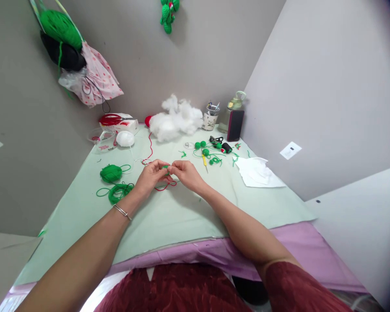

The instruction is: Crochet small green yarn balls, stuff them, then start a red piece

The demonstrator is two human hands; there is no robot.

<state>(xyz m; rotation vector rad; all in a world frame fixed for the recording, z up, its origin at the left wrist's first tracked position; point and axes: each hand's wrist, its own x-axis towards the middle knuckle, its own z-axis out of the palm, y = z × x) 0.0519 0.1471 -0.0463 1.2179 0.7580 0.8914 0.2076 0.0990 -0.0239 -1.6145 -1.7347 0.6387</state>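
Note:
A small green crochet piece (165,169) is pinched in the fingers of my left hand (150,175), just above the table. My right hand (187,175) meets it from the right, thumb and forefinger pressed together at the edge of the piece. Any needle or yarn end between those fingertips is too small to make out. Red yarn (162,189) loops on the table under both hands. To the left lie a green yarn ball (111,173) and a loose green yarn coil (117,193).
White stuffing (177,119) is heaped at the back, beside a pen cup (210,118), a bottle (236,102) and a phone (235,125). Green crocheted balls (206,152) and a yellow crochet hook (204,160) lie right of centre. Red scissors (112,119) rest back left; white paper (259,172) lies right.

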